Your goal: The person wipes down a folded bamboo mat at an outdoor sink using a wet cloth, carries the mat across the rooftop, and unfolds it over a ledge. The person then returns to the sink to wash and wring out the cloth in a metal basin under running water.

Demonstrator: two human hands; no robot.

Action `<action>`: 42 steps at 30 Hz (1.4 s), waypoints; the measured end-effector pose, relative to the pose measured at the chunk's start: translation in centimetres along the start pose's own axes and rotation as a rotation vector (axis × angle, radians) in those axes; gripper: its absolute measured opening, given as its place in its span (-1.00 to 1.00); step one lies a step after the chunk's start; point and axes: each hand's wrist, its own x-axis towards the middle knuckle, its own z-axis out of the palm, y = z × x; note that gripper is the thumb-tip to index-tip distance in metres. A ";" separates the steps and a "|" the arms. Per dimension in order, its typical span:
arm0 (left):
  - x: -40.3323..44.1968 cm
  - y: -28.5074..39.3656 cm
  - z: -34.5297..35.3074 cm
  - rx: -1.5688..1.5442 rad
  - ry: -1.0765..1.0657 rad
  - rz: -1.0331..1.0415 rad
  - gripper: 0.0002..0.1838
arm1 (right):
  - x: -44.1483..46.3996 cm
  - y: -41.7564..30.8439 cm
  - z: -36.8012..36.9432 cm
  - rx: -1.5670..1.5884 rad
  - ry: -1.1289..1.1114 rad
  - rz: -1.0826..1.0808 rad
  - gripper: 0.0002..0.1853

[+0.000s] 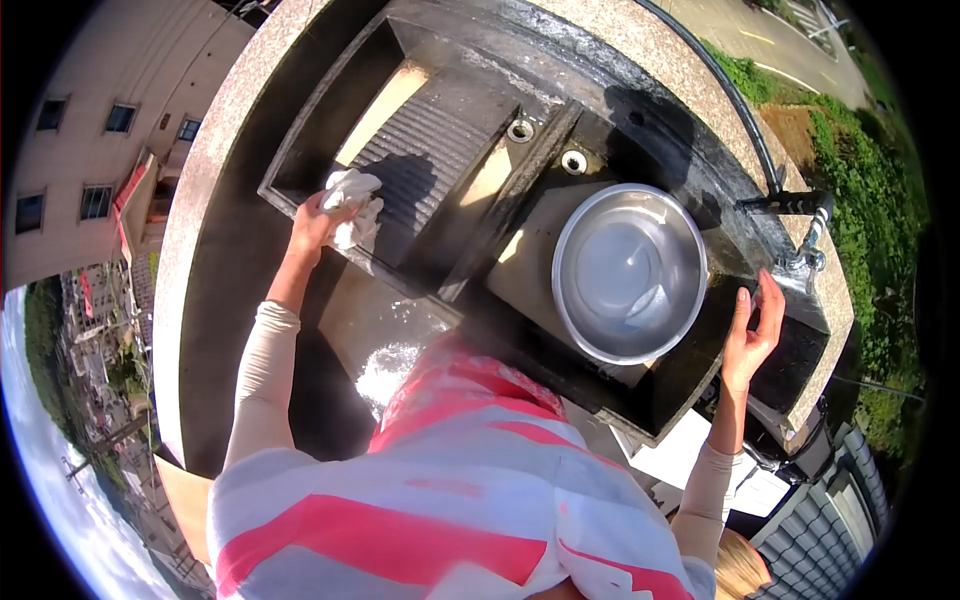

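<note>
My left hand (315,226) is closed round a crumpled white cloth (352,205) above the front edge of the left basin, beside the ribbed washboard (425,150). My right hand (752,335) is raised with its fingers apart and holds nothing. It is over the right end of the dark double sink (580,395), a little below the tap (808,258). Between my hands, a round metal basin (680,330) stands in the right compartment, with what looks like some water in its bottom.
Two drain holes, one a ring (519,131) and the other a ring (573,162), lie on either side of the divider. A black hose (715,70) runs along the speckled ledge (215,130). White suds or powder (385,375) lie on the floor near my legs.
</note>
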 end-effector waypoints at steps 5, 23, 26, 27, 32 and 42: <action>-2.8 7.1 5.0 -0.874 -0.288 -0.208 -0.64 | -9.8 -3.2 13.9 0.987 -0.840 0.594 -0.32; -10.8 5.9 20.0 -0.605 -0.617 0.054 -0.25 | -4.9 -12.3 23.2 0.276 -0.286 0.252 -0.41; -9.2 5.0 21.5 -0.583 -0.837 0.051 -0.45 | -3.4 -11.9 23.9 -0.097 -0.750 0.229 -0.48; -8.1 4.3 21.8 -0.518 -0.901 0.035 -0.49 | -3.8 -11.3 24.6 -0.123 -0.736 0.247 -0.45; -5.3 2.6 21.0 -0.717 -1.068 -0.110 -0.52 | -3.9 -7.4 29.3 0.030 -0.715 0.276 0.15; -11.7 10.8 18.4 -1.614 -1.240 -0.450 -0.04 | -0.2 -7.2 19.5 1.955 -0.762 0.473 -0.04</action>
